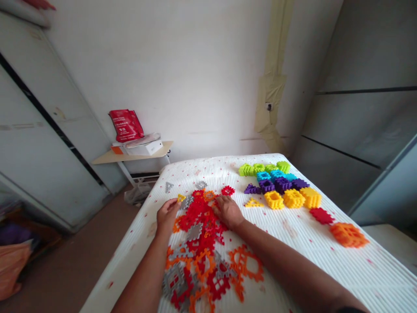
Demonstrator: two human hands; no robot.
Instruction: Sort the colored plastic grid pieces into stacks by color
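My left hand [167, 214] is at the left edge of a heap of flat toothed plastic building pieces. Its fingers are pinched together at a small yellow triangular building piece [181, 198]. Resting on the upper right side of the heap, my right hand [228, 211] has its fingers spread over red and orange pieces; its fingertips are partly hidden. The heap mixes red pieces [208, 237], orange pieces [252, 265] and grey pieces [194, 232]. A red ring-like piece [228, 190] lies just beyond my right hand.
Assembled blocks stand in rows at right: green [259, 168], blue [276, 174], purple [282, 184], yellow [294, 198] and orange [349, 235]. A yellow triangle [253, 203] lies beside them. All are on a white ribbed bed cover [293, 261]. A small table [107, 157] holds boxes.
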